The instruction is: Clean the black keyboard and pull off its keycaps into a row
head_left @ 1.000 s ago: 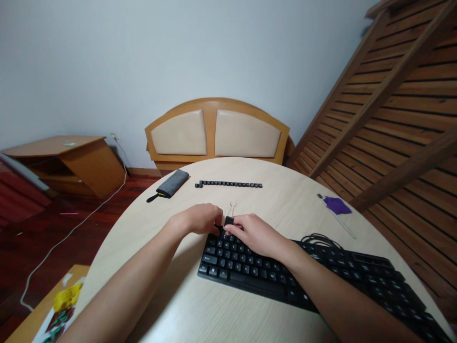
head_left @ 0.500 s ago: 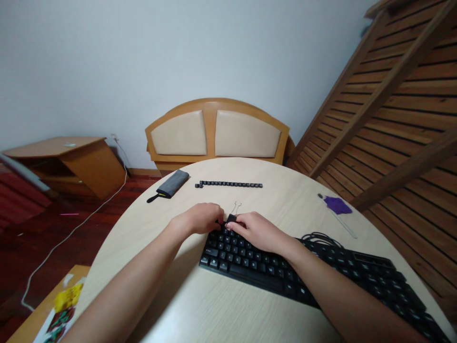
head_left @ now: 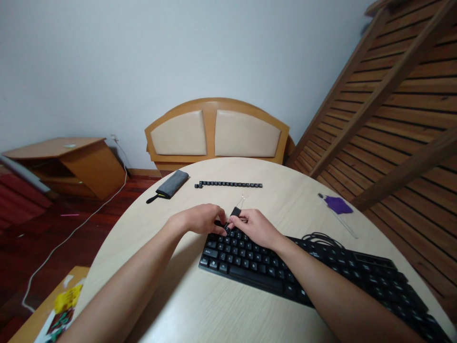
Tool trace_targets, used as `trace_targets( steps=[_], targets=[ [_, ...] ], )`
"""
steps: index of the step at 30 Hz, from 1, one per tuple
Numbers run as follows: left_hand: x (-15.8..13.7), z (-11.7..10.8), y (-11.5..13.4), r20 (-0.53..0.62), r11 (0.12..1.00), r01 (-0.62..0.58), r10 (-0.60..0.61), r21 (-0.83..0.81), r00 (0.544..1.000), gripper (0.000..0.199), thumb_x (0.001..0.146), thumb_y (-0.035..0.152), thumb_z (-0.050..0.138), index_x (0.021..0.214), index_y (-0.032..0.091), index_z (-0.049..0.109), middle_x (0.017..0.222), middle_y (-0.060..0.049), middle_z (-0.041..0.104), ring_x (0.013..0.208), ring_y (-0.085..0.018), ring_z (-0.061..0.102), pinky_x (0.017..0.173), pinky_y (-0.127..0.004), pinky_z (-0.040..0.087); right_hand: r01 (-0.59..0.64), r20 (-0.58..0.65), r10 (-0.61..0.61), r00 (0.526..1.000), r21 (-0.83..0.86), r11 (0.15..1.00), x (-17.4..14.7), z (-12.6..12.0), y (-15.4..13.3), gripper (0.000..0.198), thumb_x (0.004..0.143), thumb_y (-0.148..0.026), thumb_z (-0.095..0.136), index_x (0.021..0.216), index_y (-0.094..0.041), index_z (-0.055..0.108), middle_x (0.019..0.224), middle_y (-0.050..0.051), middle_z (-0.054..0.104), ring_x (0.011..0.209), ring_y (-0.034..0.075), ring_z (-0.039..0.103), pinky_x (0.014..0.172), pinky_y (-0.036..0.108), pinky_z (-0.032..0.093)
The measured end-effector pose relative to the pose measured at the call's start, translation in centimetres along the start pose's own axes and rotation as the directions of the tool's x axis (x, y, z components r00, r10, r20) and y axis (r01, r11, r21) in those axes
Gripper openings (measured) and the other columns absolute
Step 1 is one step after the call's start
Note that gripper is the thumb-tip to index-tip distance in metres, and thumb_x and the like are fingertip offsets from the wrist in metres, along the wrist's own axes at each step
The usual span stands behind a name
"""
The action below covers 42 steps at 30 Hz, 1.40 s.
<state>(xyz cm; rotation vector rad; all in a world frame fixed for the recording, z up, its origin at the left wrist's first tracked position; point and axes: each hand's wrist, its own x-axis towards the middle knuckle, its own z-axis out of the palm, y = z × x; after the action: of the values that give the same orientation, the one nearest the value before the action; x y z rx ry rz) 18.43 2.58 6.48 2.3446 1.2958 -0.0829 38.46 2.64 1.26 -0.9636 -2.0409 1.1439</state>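
A black keyboard (head_left: 257,276) lies at a slant on the round table, with several keys gone from its upper rows near my hands. My right hand (head_left: 257,228) is closed on a keycap puller (head_left: 235,212), a black handle with thin wire loops sticking up from its far end. The puller leans over the keyboard's upper left part. Thumb and finger of my left hand (head_left: 205,219) pinch a small black keycap (head_left: 227,230) at the puller's lower end; my fingers partly cover it. Beyond the hands, a row of loose keycaps (head_left: 232,184) lies on the table.
A grey pouch (head_left: 173,184) with a black strap rests at the table's left edge. On the right are a purple cloth (head_left: 338,205) and a thin brush-like stick (head_left: 341,219). The keyboard's coiled cable (head_left: 323,238) lies behind it. The pale table (head_left: 160,305) curves off on both sides.
The puller has lifted slightly and tilted to the right in my right hand. My left fingers have closed in on the keycap at its lower end.
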Motion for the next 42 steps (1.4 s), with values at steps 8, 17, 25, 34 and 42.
trace_targets(
  steps=[8,17,25,34,42],
  targets=[
    [0.4,0.3,-0.6,-0.098,0.98,-0.092,0.075,-0.176,0.992,0.023,0.088,0.034,0.06,0.101,0.015,0.063,0.093,-0.007,0.072,0.079,-0.018,0.064,0.068,-0.027,0.046,-0.065,-0.146,0.087,0.985,0.147,0.987,0.4,0.0,0.9,0.037,0.093,-0.045,0.052,0.088,-0.013,0.071,0.09,0.01,0.075,0.083,0.019,0.071,0.068,0.028,0.054],
    [0.8,0.5,-0.8,-0.242,0.941,-0.183,0.114,-0.284,0.964,0.019,0.086,0.028,0.064,0.098,0.016,0.055,0.091,-0.005,0.067,0.08,-0.016,0.062,0.07,-0.027,0.047,-0.131,-0.145,0.175,0.974,0.271,0.954,0.9,-0.1,1.6,0.038,0.094,-0.045,0.052,0.105,-0.012,0.067,0.093,0.011,0.073,0.079,0.016,0.07,0.064,0.026,0.054],
    [0.6,0.1,0.0,-0.3,0.913,-0.268,0.175,-0.307,0.938,0.011,0.089,0.02,0.059,0.099,0.016,0.062,0.093,-0.004,0.068,0.081,-0.015,0.062,0.074,-0.026,0.049,-0.077,-0.219,0.15,0.964,0.31,0.948,1.2,-0.4,1.7,0.041,0.087,-0.054,0.058,0.085,-0.013,0.065,0.082,0.009,0.073,0.075,0.017,0.069,0.064,0.027,0.054],
    [0.9,0.1,-0.2,-0.367,0.913,-0.392,0.328,-0.112,0.87,0.018,0.094,0.021,0.055,0.106,0.017,0.068,0.1,-0.007,0.069,0.086,-0.017,0.063,0.077,-0.027,0.049,-0.043,-0.246,0.143,0.959,0.372,0.927,1.3,-0.5,1.9,0.046,0.08,-0.059,0.065,0.085,-0.013,0.067,0.079,0.008,0.072,0.07,0.016,0.068,0.061,0.025,0.052],
    [1.3,0.7,-1.3,-0.406,0.914,-0.405,0.373,0.007,0.834,0.021,0.096,0.029,0.053,0.108,0.02,0.068,0.102,-0.008,0.064,0.091,-0.019,0.062,0.082,-0.03,0.048,-0.149,-0.223,0.276,0.935,0.459,0.876,1.4,-0.3,1.8,0.031,0.086,-0.046,0.065,0.087,-0.014,0.066,0.072,0.005,0.07,0.063,0.013,0.068,0.054,0.02,0.051]
  ],
)
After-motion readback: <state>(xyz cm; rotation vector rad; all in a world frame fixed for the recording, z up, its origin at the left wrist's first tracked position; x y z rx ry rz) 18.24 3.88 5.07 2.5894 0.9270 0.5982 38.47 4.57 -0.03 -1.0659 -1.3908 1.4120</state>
